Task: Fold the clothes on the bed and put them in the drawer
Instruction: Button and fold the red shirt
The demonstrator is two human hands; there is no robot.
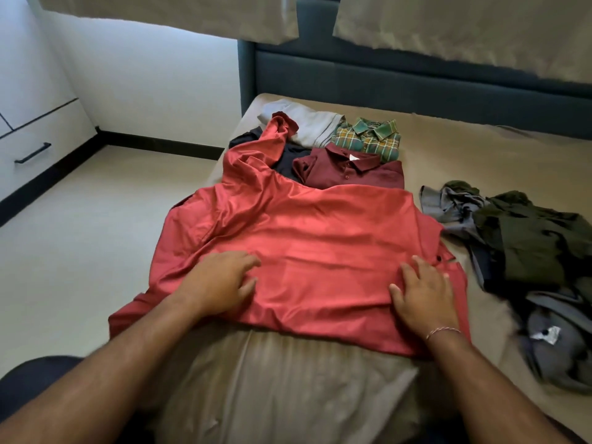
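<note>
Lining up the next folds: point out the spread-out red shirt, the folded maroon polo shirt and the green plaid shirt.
Spread-out red shirt [320, 232], head view, middle of its back panel.
Folded maroon polo shirt [362, 174], head view, chest below the collar.
Green plaid shirt [371, 139], head view, front below the collar.

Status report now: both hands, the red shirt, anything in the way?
Left hand and right hand open, flat on red shirt. Shirt spread, unfolded. Its sleeve overlaps folded maroon polo.
</note>
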